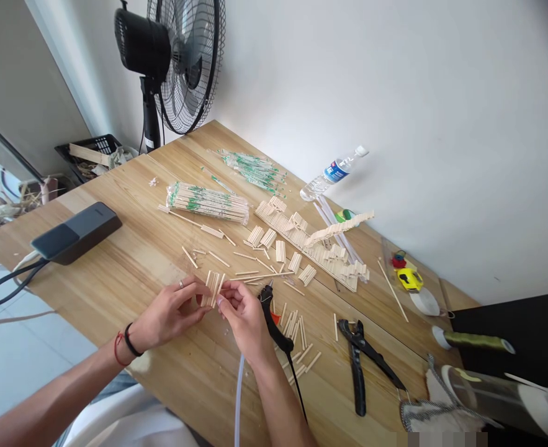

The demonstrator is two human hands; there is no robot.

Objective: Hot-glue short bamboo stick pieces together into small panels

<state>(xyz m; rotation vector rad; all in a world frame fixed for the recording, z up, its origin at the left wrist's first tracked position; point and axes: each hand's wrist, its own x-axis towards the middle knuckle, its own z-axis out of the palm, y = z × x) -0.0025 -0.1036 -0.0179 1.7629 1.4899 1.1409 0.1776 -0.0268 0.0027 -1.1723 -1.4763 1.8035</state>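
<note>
My left hand pinches the left side of a small panel of short wooden sticks laid side by side. At the panel's right edge, the fingers of my right hand close on one short wooden stick; whether it touches the panel cannot be made out. Just right of my right hand lies a black hot glue gun, with loose cut sticks beside it. Several finished little stick panels lie farther back. Behind them stands a stick-built model with a stepped, raised strip.
Bundled wooden sticks, torn wrappers and a water bottle lie toward the wall. Black cutters and a yellow tape measure are at right. A dark grey box sits left, a fan behind.
</note>
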